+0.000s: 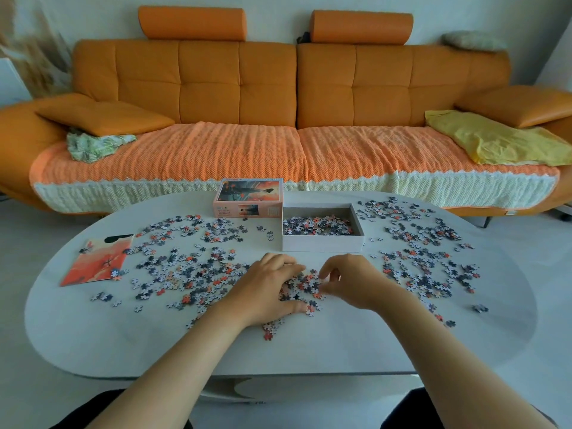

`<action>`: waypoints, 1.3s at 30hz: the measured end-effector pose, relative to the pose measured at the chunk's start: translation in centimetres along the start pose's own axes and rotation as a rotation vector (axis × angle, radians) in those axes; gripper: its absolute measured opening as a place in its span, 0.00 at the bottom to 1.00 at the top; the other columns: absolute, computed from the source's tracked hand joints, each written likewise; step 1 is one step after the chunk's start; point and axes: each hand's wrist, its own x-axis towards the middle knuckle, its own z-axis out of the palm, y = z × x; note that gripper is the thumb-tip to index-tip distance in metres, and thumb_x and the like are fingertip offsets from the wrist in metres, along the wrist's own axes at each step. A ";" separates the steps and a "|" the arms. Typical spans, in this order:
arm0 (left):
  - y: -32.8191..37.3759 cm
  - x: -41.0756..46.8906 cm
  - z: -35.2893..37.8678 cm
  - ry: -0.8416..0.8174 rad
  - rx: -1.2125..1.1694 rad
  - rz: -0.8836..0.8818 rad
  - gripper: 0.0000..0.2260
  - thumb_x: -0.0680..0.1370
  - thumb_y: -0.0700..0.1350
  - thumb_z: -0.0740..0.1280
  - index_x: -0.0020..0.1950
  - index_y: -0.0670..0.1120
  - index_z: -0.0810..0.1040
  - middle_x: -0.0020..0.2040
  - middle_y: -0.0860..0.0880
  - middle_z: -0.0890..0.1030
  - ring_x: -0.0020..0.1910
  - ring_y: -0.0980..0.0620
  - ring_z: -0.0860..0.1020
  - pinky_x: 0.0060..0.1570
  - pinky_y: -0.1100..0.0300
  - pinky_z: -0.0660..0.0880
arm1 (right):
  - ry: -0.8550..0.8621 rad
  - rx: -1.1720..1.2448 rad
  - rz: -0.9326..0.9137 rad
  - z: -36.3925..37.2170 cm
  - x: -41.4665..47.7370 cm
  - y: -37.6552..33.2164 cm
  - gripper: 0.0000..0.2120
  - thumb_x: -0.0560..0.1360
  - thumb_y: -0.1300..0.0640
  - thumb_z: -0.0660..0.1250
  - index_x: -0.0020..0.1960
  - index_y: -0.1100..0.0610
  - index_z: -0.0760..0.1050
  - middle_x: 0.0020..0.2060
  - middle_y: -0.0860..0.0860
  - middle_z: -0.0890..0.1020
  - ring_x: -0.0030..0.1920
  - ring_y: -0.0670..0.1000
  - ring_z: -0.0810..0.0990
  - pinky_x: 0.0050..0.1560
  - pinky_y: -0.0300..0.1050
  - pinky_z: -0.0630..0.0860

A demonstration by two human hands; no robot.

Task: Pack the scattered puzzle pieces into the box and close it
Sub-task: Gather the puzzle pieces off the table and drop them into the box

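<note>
Small puzzle pieces lie scattered over the white oval table [309,345], in a left spread [185,267] and a right spread [424,252]. The open white box [322,243] stands at the table's middle back with several pieces inside. Its lid [247,198] with a picture stands just left of it. My left hand [266,289] and my right hand [349,280] face each other in front of the box, fingers curled around a small heap of pieces [305,287] between them.
A printed picture sheet [96,261] lies at the table's left end. An orange sofa [278,88] with cushions and a yellow cloth [495,140] runs behind the table. My knees show under the near edge.
</note>
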 end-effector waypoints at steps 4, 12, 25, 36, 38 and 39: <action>-0.8 0.1 -0.3 -0.082 -0.034 -0.073 0.39 0.71 0.69 0.65 0.78 0.55 0.59 0.77 0.56 0.58 0.75 0.56 0.54 0.74 0.54 0.56 | -0.078 -0.086 -0.013 -0.2 0.6 -0.4 0.22 0.74 0.48 0.70 0.67 0.47 0.73 0.56 0.47 0.75 0.53 0.49 0.75 0.52 0.41 0.71; -2.2 -0.1 -2.3 -0.175 -0.058 -0.120 0.47 0.66 0.70 0.70 0.79 0.57 0.52 0.76 0.59 0.56 0.75 0.56 0.53 0.73 0.53 0.57 | -0.163 -0.104 -0.061 -0.5 1.3 -1.4 0.29 0.72 0.44 0.71 0.71 0.46 0.69 0.60 0.47 0.74 0.53 0.48 0.75 0.55 0.43 0.72; -1.9 1.2 -0.9 0.036 -0.186 -0.075 0.17 0.77 0.50 0.69 0.66 0.52 0.78 0.57 0.56 0.74 0.60 0.58 0.71 0.62 0.60 0.70 | -0.069 -0.112 -0.056 1.1 2.4 -4.1 0.11 0.71 0.52 0.73 0.52 0.55 0.82 0.47 0.53 0.81 0.45 0.53 0.79 0.45 0.47 0.78; -1.6 2.6 -1.2 0.111 -0.347 -0.131 0.08 0.72 0.41 0.75 0.48 0.53 0.84 0.47 0.55 0.79 0.46 0.56 0.77 0.49 0.58 0.75 | -0.061 -0.006 -0.024 0.7 3.5 -3.6 0.13 0.70 0.54 0.75 0.54 0.51 0.80 0.49 0.47 0.80 0.44 0.48 0.78 0.41 0.38 0.76; -1.5 2.9 -1.4 0.108 -0.373 -0.152 0.08 0.72 0.41 0.75 0.47 0.53 0.84 0.46 0.57 0.79 0.45 0.57 0.78 0.48 0.59 0.75 | -0.068 0.030 -0.009 0.6 3.9 -3.5 0.08 0.70 0.55 0.75 0.48 0.51 0.81 0.44 0.47 0.83 0.37 0.47 0.80 0.34 0.36 0.75; -1.4 3.2 -1.5 0.106 -0.388 -0.159 0.08 0.73 0.41 0.75 0.48 0.53 0.84 0.46 0.58 0.79 0.45 0.58 0.78 0.47 0.60 0.75 | -0.066 0.045 0.004 0.4 4.1 -3.3 0.05 0.70 0.56 0.75 0.45 0.50 0.82 0.41 0.47 0.83 0.34 0.46 0.80 0.31 0.34 0.73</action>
